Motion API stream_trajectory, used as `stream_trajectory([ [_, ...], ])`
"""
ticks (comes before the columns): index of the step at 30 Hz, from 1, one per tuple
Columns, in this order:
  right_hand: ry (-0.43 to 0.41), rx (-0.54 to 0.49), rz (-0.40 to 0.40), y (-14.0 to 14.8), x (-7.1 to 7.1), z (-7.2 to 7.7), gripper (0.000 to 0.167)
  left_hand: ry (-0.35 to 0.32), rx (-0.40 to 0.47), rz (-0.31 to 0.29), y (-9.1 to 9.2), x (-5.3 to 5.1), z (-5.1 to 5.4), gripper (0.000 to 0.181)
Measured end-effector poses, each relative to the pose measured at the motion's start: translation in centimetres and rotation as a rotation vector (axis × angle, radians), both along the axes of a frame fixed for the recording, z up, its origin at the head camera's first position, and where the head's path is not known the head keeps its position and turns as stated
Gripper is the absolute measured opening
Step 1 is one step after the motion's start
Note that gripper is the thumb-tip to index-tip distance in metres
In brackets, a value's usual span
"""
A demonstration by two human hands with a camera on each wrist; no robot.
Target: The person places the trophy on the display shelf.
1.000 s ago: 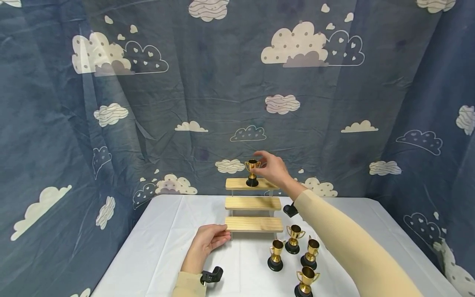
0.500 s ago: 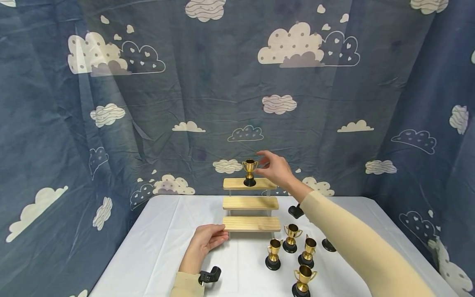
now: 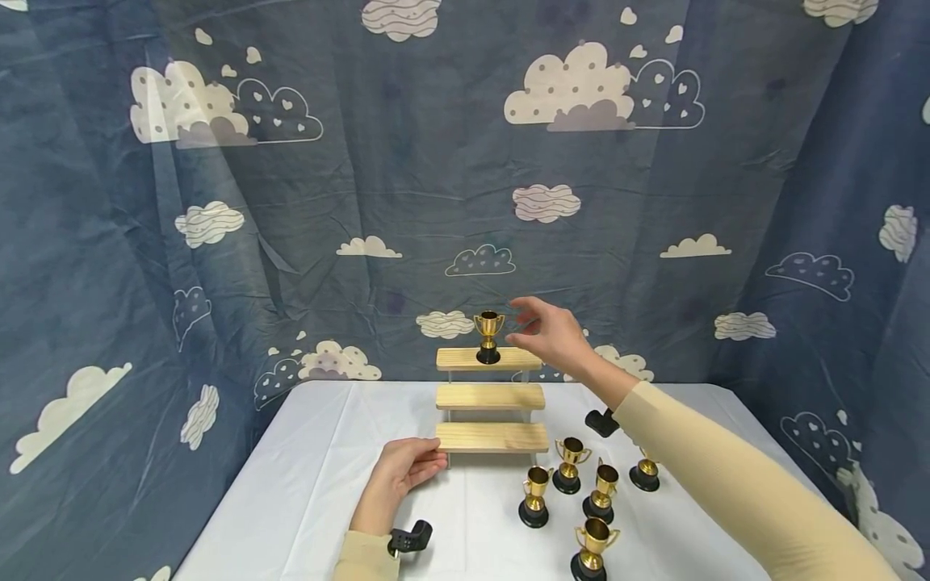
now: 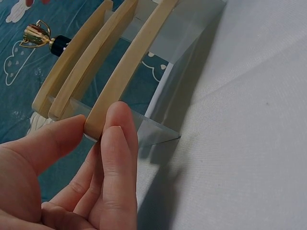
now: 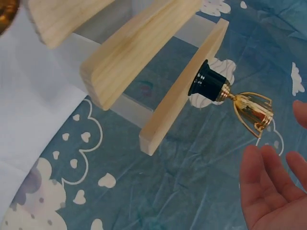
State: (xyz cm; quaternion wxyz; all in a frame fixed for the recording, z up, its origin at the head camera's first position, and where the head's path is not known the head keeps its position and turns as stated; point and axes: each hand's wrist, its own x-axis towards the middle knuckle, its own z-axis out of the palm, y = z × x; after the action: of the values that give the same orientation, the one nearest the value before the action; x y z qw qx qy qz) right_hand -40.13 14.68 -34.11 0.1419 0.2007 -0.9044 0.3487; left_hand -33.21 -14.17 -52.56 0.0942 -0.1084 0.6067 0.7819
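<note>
a small shiny gold trophy cup with two curved handles and a round black base [image 3: 489,336] stands upright on the top board [image 3: 458,359] of a three-tier stand of pale wooden boards with see-through side panels [image 3: 490,396], about midway between that board's left and right ends. the right hand [image 3: 554,332] is just beside the cup but apart from it, thumb and fingers loosely bowed with a wide gap between them, holding nothing. the left hand [image 3: 408,466] pinches the left end of the lowest board [image 3: 492,436] between thumb and fingers. the stand rests toward the far edge of the white cloth-covered worktop [image 3: 327,452]. five more gold trophies on black bases [image 3: 571,466] stand upright closer to the worktop's right edge than the stand; one is nearest the near edge, and another, farthest right, is partly hidden by a long beige sleeve [image 3: 726,480].
</note>
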Motion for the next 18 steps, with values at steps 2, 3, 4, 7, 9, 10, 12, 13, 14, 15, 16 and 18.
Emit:
stream_trajectory([
  [2,0.008,0.012,0.007,0.3,0.5,0.0,0.059,0.002,-0.006,0.001,0.0,0.0,-0.1,0.026],
  [3,0.014,0.019,0.009,0.4,0.8,0.0,0.059,0.001,-0.004,0.004,0.0,0.0,-0.1,0.026],
  [4,0.02,0.026,0.013,0.6,1.0,0.1,0.058,0.002,-0.001,0.004,0.0,0.0,-0.1,0.026],
  [7,0.035,0.057,0.027,0.9,1.8,0.1,0.057,0.017,0.004,-0.005,-0.1,0.1,0.0,0.028],
  [9,0.043,0.082,0.034,1.0,2.4,0.2,0.055,0.021,0.009,-0.008,-0.2,0.2,0.0,0.028],
  [10,0.047,0.089,0.039,1.1,2.6,0.2,0.055,0.024,0.011,-0.009,-0.2,0.2,0.0,0.028],
  [12,0.046,0.097,0.05,1.2,3.2,0.1,0.054,0.025,0.011,-0.011,-0.2,0.3,0.0,0.028],
  [13,0.046,0.102,0.054,1.3,3.6,0.0,0.054,0.024,0.011,-0.011,-0.2,0.3,0.1,0.027],
  [14,0.048,0.104,0.058,1.4,3.8,-0.1,0.053,0.023,0.011,-0.011,-0.2,0.3,0.1,0.027],
  [15,0.052,0.105,0.063,1.5,4.1,-0.2,0.053,0.02,0.012,-0.011,-0.2,0.3,0.2,0.027],
  [16,0.053,0.113,0.065,1.6,4.4,-0.3,0.054,0.02,0.012,-0.012,-0.2,0.4,0.2,0.027],
  [18,0.051,0.127,0.071,1.7,4.9,-0.5,0.053,0.016,0.011,-0.011,-0.2,0.4,0.2,0.027],
])
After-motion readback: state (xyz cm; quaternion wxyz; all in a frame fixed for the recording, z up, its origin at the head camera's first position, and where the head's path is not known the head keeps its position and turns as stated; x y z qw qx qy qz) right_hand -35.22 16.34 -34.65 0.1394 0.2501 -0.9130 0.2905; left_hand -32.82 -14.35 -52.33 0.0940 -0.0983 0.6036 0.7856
